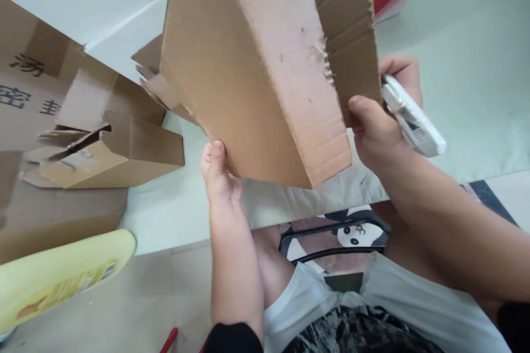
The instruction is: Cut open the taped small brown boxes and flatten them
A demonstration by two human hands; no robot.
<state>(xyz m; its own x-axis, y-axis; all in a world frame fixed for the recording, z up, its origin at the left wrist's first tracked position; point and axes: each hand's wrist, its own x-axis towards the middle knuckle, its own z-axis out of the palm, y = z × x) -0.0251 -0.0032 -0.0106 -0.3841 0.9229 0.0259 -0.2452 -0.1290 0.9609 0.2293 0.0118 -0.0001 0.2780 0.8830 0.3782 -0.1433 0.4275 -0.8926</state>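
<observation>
Folded brown cardboard (232, 83), smooth-faced with ragged, corrugated edges, tilts at twelve o'clock. The left hand (220, 174) pinches its seven-o'clock edge; the right hand (379, 129), at its four-o'clock edge, grips a white plastic tool (414, 118). Pale-green cloth (476, 88) spreads toward three o'clock.

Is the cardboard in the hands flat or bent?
Bent: the cardboard turns at a long crease between its broad panel and paler strip, and its lower edge changes direction there.
</observation>
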